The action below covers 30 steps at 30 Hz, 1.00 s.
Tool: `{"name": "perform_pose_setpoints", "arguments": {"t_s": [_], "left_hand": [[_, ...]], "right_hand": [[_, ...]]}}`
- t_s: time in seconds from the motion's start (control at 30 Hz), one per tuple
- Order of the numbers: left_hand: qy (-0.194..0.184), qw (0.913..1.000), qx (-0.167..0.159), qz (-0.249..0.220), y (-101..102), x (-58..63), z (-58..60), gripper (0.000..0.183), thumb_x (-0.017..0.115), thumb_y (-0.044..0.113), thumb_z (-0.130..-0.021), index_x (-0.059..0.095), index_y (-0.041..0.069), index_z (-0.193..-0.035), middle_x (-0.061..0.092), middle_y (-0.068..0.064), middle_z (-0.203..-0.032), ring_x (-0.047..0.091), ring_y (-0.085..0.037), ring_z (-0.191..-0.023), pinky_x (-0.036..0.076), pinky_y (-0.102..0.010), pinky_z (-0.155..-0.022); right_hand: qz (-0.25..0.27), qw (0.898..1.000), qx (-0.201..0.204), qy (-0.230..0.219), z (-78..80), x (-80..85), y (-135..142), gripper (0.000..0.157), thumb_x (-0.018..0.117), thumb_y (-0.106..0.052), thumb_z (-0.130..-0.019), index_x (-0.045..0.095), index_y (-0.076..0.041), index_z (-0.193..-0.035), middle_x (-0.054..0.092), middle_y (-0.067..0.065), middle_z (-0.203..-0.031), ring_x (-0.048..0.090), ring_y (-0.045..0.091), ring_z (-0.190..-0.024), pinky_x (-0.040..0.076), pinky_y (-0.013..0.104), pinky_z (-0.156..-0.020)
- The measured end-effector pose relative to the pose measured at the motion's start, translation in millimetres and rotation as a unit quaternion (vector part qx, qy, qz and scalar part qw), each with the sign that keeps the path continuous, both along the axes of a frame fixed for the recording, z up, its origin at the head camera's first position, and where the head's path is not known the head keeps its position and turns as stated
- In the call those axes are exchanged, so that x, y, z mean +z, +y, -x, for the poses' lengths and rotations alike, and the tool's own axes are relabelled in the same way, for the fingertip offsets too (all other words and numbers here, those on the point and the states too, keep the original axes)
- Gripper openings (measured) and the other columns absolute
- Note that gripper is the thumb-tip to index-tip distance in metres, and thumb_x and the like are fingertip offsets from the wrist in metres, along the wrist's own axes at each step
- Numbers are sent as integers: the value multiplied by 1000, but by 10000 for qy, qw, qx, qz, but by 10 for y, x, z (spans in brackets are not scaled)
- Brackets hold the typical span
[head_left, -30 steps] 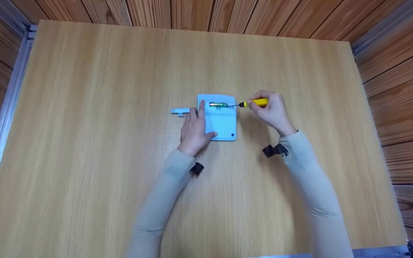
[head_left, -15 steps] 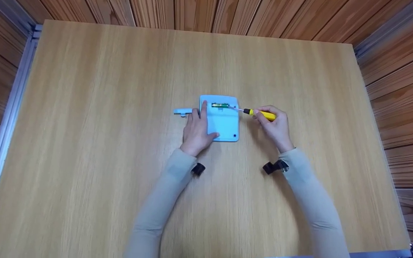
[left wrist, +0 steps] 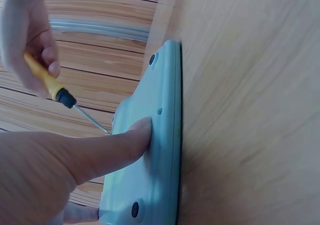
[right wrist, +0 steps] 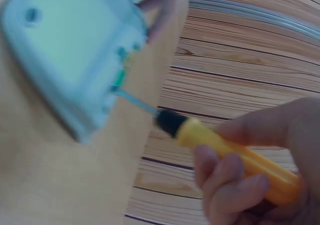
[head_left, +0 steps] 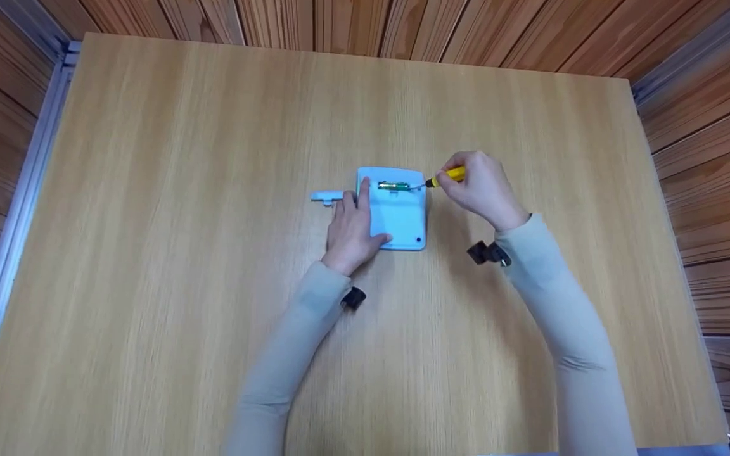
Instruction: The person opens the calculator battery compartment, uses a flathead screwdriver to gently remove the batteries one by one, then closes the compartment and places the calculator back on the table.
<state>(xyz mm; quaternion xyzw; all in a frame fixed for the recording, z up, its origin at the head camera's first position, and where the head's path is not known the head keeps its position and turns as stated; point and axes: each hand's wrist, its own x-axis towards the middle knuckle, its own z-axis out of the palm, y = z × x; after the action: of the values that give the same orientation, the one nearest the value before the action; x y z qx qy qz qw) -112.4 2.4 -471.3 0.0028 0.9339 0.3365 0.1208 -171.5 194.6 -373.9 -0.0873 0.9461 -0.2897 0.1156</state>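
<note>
A light-blue flat device [head_left: 398, 218], perhaps a calculator, lies back side up on the table. A green battery [head_left: 394, 186] sits in the uncovered slot near its far edge. My left hand [head_left: 350, 231] rests on the device's left side, index finger stretched up its edge and thumb [left wrist: 115, 147] pressing the near part. In my right hand [head_left: 480, 189] I grip a yellow-handled screwdriver [right wrist: 225, 152]. Its thin metal shaft reaches into the slot at the battery's right end; exact tip contact is blurred in the right wrist view.
A small light-blue battery cover [head_left: 327, 196] lies left of the device, beside my left fingertips. The wooden table [head_left: 181, 253] extends on all sides, with plank walls [head_left: 352, 28] behind it.
My right hand has dipped toward me and then risen again, tilting the screwdriver about its tip at the battery's end. The left hand keeps its place on the device.
</note>
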Motion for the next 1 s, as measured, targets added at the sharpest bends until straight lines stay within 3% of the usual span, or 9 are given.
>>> {"name": "perform_pose_setpoints", "arguments": {"t_s": [0.23,0.57,0.73,1.0], "left_hand": [[27,10000,11,7,2,-4,-4,105,78,34,-79,8,14,-155,35,-19,-141,43,-29,-121,49,-35,-81],[-33,10000,-9,28,16,-9,6,105,77,34,-80,7,15,-155,33,-19,-143,42,-30,-124,50,-36,-82],[-45,10000,-14,-12,16,-4,2,105,77,34,-80,7,16,-155,32,-19,-145,41,-30,-125,50,-37,-82],[-70,9999,-6,-133,-7,-5,-1,104,77,33,-80,7,16,-155,30,-19,-147,39,-30,-129,47,-38,-90]], "right_hand": [[-453,9986,209,-202,117,129,-117,27,61,-20,-92,70,2,-104,66,17,-99,49,19,-57,42,24,-54],[-635,9963,128,-560,203,159,-123,28,62,-24,-93,70,1,-103,64,16,-101,58,24,-77,47,25,-62],[-356,9988,154,-291,91,50,5,27,63,-23,-93,68,0,-105,64,16,-105,55,26,-81,48,29,-68],[554,9974,-68,462,-193,-271,205,34,63,-31,-93,68,0,-105,67,13,-93,54,20,-73,44,17,-59]]}}
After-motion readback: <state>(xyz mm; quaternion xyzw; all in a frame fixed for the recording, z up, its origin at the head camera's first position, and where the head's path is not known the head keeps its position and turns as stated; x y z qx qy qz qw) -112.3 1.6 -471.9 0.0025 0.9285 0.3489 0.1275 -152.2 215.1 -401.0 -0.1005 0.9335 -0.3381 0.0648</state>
